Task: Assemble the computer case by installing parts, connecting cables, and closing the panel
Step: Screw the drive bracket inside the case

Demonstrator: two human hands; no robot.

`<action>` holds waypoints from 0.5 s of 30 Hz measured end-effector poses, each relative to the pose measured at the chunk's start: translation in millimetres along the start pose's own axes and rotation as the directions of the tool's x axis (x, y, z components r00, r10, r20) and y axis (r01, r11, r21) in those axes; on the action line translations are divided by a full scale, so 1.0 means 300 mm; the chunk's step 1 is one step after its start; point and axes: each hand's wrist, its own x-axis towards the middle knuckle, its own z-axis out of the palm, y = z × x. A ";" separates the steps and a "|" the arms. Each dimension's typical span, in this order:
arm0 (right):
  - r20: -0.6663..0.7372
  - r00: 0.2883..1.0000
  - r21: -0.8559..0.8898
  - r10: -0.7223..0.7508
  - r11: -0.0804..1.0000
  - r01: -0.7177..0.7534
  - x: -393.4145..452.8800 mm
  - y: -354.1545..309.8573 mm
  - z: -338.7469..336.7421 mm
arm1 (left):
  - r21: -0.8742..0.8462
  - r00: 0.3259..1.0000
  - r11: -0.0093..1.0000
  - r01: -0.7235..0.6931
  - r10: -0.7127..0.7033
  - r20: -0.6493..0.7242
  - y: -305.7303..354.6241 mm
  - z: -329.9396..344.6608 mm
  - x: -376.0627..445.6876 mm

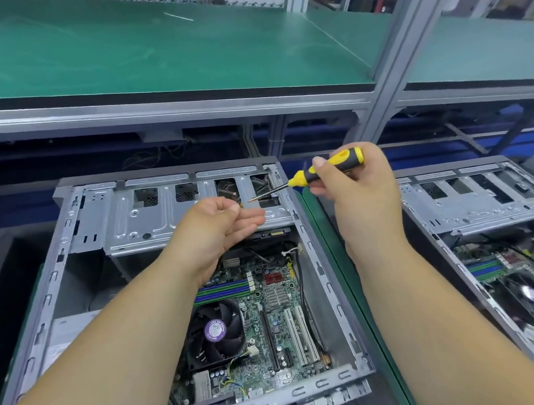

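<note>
Here: second case (483, 207) right | shelf (152, 64) above | hands (355, 184) over drive cage (146, 221)

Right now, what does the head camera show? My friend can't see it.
A right hand holds a yellow-and-black screwdriver, tip meeting the left hand's pinched fingertips, above an open computer case. Inside lie a motherboard and fan.

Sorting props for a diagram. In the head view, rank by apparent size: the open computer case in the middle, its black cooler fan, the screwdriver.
1. computer case, by far the largest
2. cooler fan
3. screwdriver; it sits nearer the camera, so its real size is unsure.
</note>
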 end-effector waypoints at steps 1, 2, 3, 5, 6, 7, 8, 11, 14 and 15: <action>-0.006 1.000 0.011 0.003 1.000 -0.003 -0.002 0.000 0.003 | 0.025 1.000 1.000 0.002 -0.002 0.000 -0.002 0.002 -0.003; -0.009 1.000 0.018 0.003 1.000 -0.003 -0.004 0.001 0.005 | 0.041 1.000 0.999 0.002 -0.002 0.001 -0.004 0.002 -0.005; -0.012 1.000 0.023 0.001 1.000 -0.001 -0.004 0.001 0.006 | 0.050 1.000 0.999 0.000 0.000 0.002 -0.003 0.001 -0.007; -0.019 1.000 0.032 -0.001 0.999 0.002 -0.006 0.003 0.004 | 0.060 1.000 0.998 -0.004 0.005 -0.006 0.000 -0.002 -0.010; -0.025 1.000 0.039 -0.001 0.999 0.002 -0.007 0.003 0.001 | 0.057 1.000 0.998 -0.006 0.007 -0.016 0.002 -0.004 -0.010; -0.030 1.000 0.046 -0.001 0.999 0.002 -0.009 0.003 -0.002 | 0.042 1.000 0.999 -0.005 0.006 -0.025 0.003 -0.006 -0.010; -0.035 0.999 0.055 -0.001 0.998 0.003 -0.011 0.003 -0.006 | 0.014 1.000 1.000 0.001 -0.001 -0.029 0.004 -0.008 -0.010; -0.032 0.999 0.063 -0.002 0.998 0.004 -0.017 0.004 -0.014 | -0.055 0.999 0.998 0.017 -0.019 -0.028 0.007 -0.009 -0.009; -0.026 0.999 0.040 -0.029 0.999 0.030 -0.023 0.004 -0.021 | -0.119 0.999 0.992 0.037 -0.039 -0.008 0.007 -0.010 -0.007; -0.027 0.999 0.037 -0.037 0.999 0.038 -0.024 0.003 -0.021 | -0.155 0.999 0.986 0.054 -0.055 0.002 0.006 -0.011 -0.006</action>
